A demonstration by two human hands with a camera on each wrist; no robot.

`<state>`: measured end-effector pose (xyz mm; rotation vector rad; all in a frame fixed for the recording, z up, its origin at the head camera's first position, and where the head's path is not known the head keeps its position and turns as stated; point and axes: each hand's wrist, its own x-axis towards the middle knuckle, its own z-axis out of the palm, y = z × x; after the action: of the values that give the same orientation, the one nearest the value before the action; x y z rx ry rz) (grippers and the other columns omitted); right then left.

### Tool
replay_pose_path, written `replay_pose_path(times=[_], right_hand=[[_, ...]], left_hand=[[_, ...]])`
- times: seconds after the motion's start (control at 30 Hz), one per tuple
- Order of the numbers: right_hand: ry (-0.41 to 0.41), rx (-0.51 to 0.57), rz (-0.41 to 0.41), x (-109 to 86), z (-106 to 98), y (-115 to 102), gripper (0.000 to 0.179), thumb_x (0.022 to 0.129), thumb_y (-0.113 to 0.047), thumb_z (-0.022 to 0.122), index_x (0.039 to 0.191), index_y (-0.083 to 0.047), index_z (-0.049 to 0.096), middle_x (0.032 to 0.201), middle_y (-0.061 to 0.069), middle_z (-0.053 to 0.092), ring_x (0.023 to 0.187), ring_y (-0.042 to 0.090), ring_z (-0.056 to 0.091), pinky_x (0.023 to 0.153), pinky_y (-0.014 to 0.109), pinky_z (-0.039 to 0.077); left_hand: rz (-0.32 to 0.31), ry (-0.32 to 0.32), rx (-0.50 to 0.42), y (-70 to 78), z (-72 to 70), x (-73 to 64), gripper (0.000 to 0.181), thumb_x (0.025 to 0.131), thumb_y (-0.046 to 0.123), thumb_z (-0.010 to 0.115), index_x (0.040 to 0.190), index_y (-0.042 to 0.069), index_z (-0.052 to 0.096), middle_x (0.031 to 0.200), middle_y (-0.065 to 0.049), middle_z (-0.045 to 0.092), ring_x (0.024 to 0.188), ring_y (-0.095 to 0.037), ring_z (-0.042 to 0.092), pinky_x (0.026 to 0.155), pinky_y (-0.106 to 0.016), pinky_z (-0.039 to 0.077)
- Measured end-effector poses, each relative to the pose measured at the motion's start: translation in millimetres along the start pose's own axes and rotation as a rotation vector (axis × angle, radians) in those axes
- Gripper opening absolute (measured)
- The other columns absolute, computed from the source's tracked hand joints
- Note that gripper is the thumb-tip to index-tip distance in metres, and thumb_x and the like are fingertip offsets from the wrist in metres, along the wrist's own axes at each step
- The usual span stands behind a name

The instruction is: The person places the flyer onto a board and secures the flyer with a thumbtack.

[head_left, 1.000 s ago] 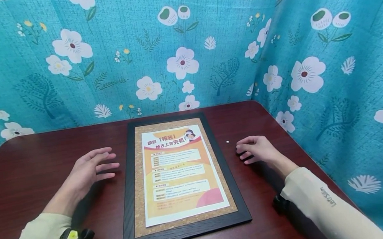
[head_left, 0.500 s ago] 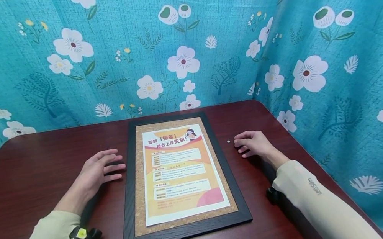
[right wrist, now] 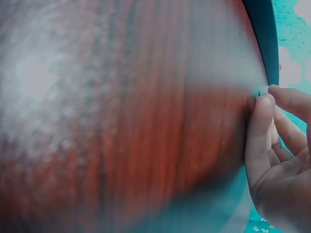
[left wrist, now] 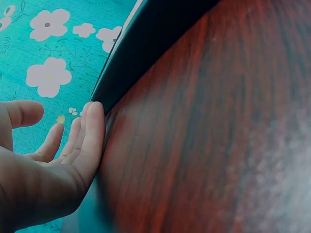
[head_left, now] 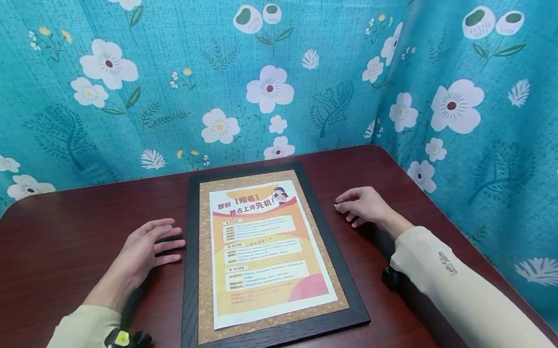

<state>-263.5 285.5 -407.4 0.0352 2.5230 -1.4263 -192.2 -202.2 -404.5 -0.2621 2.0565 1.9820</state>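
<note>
A cork board in a black frame [head_left: 357,301] lies flat on the dark red table, with a printed poster [head_left: 266,253] on its cork. To the right of the frame, my right hand [head_left: 365,207] pinches a small pale thumbtack [right wrist: 262,91] between thumb and index fingertips. The tack shows only as a tiny whitish bit with a dark point, mostly covered by the fingers. My left hand [head_left: 152,248] is beside the frame's left edge, fingers apart and loosely extended. In the left wrist view its fingertips reach right up to the black frame [left wrist: 131,53]; nothing is held.
The dark red table [head_left: 77,227] has a rounded far edge. Behind it and on the right hangs a teal flowered curtain [head_left: 160,96]. A black strap device [head_left: 126,341] is on the left wrist, another [head_left: 392,278] under the right.
My right hand has moved left to the tiny tack on the table, and its fingertips have closed on it. My left hand has shifted right, nearer the frame.
</note>
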Motion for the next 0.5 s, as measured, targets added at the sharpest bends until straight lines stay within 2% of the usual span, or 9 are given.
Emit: replay_pose_path(times=[0.5], right_hand=[[0.045,-0.091,-0.02,3.5,5.5,-3.2,0.019,0.095,-0.012,0.069,0.109,0.001,0.072,0.083,0.011,0.069,0.06,0.02,0.06,0.054,0.037,0.059]], left_hand=[[0.009,-0.02,0.007,-1.7,-2.0,0.5,0.058,0.108,0.035,0.043,0.155,0.004,0.027,0.152,-0.026,0.039,0.103,-0.015,0.068,0.086,-0.04,0.059]])
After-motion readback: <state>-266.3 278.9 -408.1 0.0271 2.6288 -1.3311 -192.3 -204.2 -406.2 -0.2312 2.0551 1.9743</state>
